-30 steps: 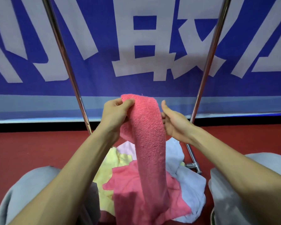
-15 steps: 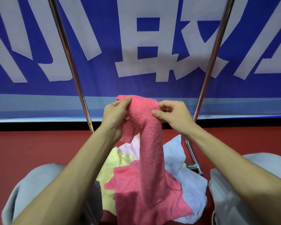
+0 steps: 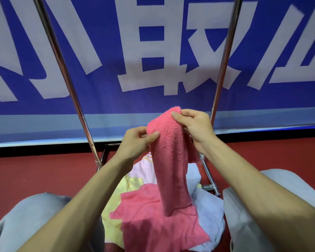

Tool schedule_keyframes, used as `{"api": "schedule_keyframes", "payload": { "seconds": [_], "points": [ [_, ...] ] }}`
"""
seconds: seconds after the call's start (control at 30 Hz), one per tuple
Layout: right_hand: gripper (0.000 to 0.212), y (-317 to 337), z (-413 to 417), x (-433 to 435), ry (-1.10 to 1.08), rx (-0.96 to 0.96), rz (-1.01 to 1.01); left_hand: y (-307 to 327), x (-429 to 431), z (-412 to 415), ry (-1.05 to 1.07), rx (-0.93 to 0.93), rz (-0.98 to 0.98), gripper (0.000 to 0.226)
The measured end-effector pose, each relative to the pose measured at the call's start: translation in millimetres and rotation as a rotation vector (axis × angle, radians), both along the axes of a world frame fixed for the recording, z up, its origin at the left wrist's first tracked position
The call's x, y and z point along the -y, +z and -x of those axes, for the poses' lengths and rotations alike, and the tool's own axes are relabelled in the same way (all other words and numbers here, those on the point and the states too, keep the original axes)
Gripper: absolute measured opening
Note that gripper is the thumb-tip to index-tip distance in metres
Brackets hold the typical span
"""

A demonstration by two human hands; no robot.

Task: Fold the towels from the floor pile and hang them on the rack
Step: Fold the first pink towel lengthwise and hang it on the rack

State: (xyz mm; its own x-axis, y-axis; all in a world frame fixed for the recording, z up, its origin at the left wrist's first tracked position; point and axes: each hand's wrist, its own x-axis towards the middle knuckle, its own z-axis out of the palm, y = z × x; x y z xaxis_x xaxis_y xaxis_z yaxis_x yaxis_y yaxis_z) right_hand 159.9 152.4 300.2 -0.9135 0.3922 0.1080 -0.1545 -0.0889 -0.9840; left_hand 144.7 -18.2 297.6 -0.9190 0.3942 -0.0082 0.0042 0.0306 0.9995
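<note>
A folded pink towel (image 3: pixel 171 160) hangs as a narrow strip in front of me. My left hand (image 3: pixel 135 142) pinches its left edge near the top. My right hand (image 3: pixel 195 128) grips the top right corner, a little higher than the left. Under the strip lies the floor pile (image 3: pixel 153 215): another pink towel, a yellow one, a pale pink one and a light blue one. The rack's two slanted metal poles (image 3: pixel 65 73) rise behind my hands; its top bar is out of view.
The rack's foot with a metal clamp (image 3: pixel 210 187) sits on the red floor (image 3: pixel 35 175) just right of the pile. My grey-clad knees (image 3: pixel 35 220) flank the pile. A blue banner (image 3: pixel 153 51) with white characters fills the background.
My right hand has closed onto the towel's top edge and risen, tilting the top up to the right. My left hand has slid lower on the left edge. The camera has tipped slightly down.
</note>
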Motion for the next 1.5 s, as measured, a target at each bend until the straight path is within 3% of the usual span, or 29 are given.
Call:
{"api": "schedule_keyframes", "payload": {
  "seconds": [0.1,0.33,0.5,0.7,0.77,0.87,0.97,1.07,1.13,1.2,1.27,1.37,1.5],
  "points": [
    [0.018,-3.7,0.6,1.8,0.041,0.099,0.104,5.0,-2.5,0.4,-0.001,-0.059,-0.051,0.009],
    [0.064,-15.5,4.7,16.1,0.327,0.264,0.103,14.9,4.4,7.4,0.157,-0.087,-0.116,0.017],
    [0.05,-17.1,-0.3,27.4,0.471,0.287,0.014,19.2,19.5,17.4,0.25,-0.005,-0.115,0.01],
    [0.012,-14.5,-6.3,28.6,0.541,0.208,-0.122,17.9,28.2,25.3,0.335,0.087,-0.137,0.011],
    [0.005,-12.3,-6.2,26.6,0.529,0.151,-0.109,16.7,28.5,27.6,0.377,0.193,-0.206,0.008],
    [0.012,-7.3,-5.9,23.9,0.477,0.089,-0.077,16.3,29.1,31.2,0.352,0.341,-0.35,0.006],
    [0.018,-2.9,-3.2,20.4,0.359,0.027,-0.154,13.7,25.1,29.9,0.257,0.346,-0.381,0.002],
    [0.014,-0.2,0.6,16.9,0.119,0.024,-0.417,11.6,18.8,25.9,0.128,0.326,-0.317,0.011],
    [0.008,2.3,0.8,14.6,-0.037,0.039,-0.675,13.5,16.4,24.4,0.052,0.369,-0.367,0.013],
    [0.005,5.7,-0.4,12.4,-0.098,0.051,-0.79,15.3,15.4,24.5,0.023,0.376,-0.413,0.01],
    [0.007,7.5,-1.0,8.4,-0.062,0.055,-0.674,14.4,12.2,23.9,0.02,0.315,-0.377,0.016],
    [0.014,13.2,-4.7,6.0,0.046,0.063,-0.322,8.9,2.8,16.6,0.029,0.209,-0.196,0.016],
    [0.018,22.5,-9.4,0.3,0.062,0.032,-0.023,2.9,-6.6,3.8,-0.132,0.258,-0.005,0.013]
  ]
}}
